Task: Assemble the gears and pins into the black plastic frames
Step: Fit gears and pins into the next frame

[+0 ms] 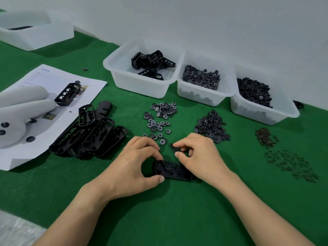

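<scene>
Lower centre of the frame: left hand (134,162) pinches the left end of a black plastic frame (173,170) lying on the green table (177,219). Right hand (198,155) covers the frame's right end, fingertips pinching a small dark gear (174,148), details indistinct.

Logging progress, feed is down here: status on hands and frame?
Left hand steadies black plastic frame on green mat. Right hand pinches small black gear above it. Nothing in the way.
</scene>
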`<action>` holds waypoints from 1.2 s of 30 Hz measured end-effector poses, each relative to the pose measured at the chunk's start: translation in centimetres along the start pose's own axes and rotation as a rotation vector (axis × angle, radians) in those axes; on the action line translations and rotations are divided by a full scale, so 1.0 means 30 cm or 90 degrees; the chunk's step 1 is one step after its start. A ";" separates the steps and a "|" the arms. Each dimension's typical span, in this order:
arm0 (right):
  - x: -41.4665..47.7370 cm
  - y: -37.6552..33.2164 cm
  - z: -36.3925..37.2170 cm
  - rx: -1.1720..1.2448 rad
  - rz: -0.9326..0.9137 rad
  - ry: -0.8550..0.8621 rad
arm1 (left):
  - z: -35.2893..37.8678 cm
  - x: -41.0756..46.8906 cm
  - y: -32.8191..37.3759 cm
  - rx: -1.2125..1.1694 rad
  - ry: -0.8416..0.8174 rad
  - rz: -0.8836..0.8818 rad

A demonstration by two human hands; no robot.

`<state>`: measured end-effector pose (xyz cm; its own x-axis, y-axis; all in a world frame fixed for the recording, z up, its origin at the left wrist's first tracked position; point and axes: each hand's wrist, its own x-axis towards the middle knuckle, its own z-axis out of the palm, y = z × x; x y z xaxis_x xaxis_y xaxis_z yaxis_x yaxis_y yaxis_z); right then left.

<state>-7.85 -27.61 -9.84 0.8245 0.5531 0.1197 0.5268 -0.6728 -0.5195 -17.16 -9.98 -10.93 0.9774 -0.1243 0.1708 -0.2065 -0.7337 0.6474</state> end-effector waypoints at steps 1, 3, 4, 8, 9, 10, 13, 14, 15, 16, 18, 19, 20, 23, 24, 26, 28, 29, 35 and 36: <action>-0.004 0.006 -0.004 0.004 0.005 -0.005 | -0.001 0.000 0.001 0.000 0.000 0.001; -0.007 0.014 -0.011 0.022 0.017 -0.012 | -0.002 0.000 0.003 0.000 0.000 0.001; -0.007 0.015 -0.013 0.031 0.024 -0.013 | -0.002 -0.001 0.004 0.001 0.001 0.002; -0.004 0.010 -0.011 0.032 0.023 -0.008 | -0.001 -0.001 0.007 0.004 0.006 -0.002; -0.003 0.010 -0.011 0.034 0.020 -0.008 | -0.001 0.000 0.007 0.004 0.006 -0.003; -0.004 0.008 -0.011 0.034 0.018 -0.010 | -0.001 0.000 0.007 0.006 0.005 -0.003; -0.013 0.003 -0.020 0.027 0.009 -0.013 | -0.001 0.001 0.008 0.012 0.001 0.000; -0.019 0.001 -0.027 0.029 0.004 -0.009 | 0.000 0.001 0.008 0.013 0.002 -0.001; -0.025 0.000 -0.035 0.035 -0.005 -0.005 | 0.000 0.001 0.007 0.013 0.003 -0.001; -0.033 -0.001 -0.046 0.042 -0.017 -0.006 | 0.000 0.001 0.007 0.014 0.005 -0.001; -0.053 -0.005 -0.066 0.050 -0.048 -0.045 | 0.000 0.002 0.007 0.013 0.006 0.001; -0.064 -0.007 -0.072 0.046 -0.064 -0.071 | 0.000 0.002 0.007 0.014 0.005 0.002; -0.073 -0.010 -0.075 0.039 -0.079 -0.093 | -0.001 0.002 0.008 0.015 0.005 0.002; -0.087 -0.014 -0.077 0.027 -0.104 -0.110 | -0.002 0.001 0.007 0.015 0.005 0.003; -0.089 -0.014 -0.078 0.030 -0.112 -0.105 | -0.002 0.001 0.007 0.015 0.006 0.003; -0.090 -0.016 -0.079 0.037 -0.127 -0.099 | -0.001 0.001 0.007 0.015 0.007 0.000; -0.090 -0.017 -0.078 0.027 -0.132 -0.096 | 0.000 0.001 0.005 0.016 0.006 0.002; -0.089 -0.017 -0.077 0.021 -0.132 -0.095 | 0.000 0.002 0.005 0.016 0.005 0.002; -0.078 -0.025 -0.079 -0.027 -0.192 -0.113 | 0.001 0.002 0.005 0.023 0.004 0.001; -0.075 -0.027 -0.080 -0.034 -0.199 -0.114 | 0.000 0.002 0.006 0.022 0.004 0.000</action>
<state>-9.63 -29.49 -7.67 0.5751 0.8103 0.1125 0.7613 -0.4797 -0.4363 -17.14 -10.12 -10.83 0.9772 -0.1194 0.1758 -0.2042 -0.7568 0.6209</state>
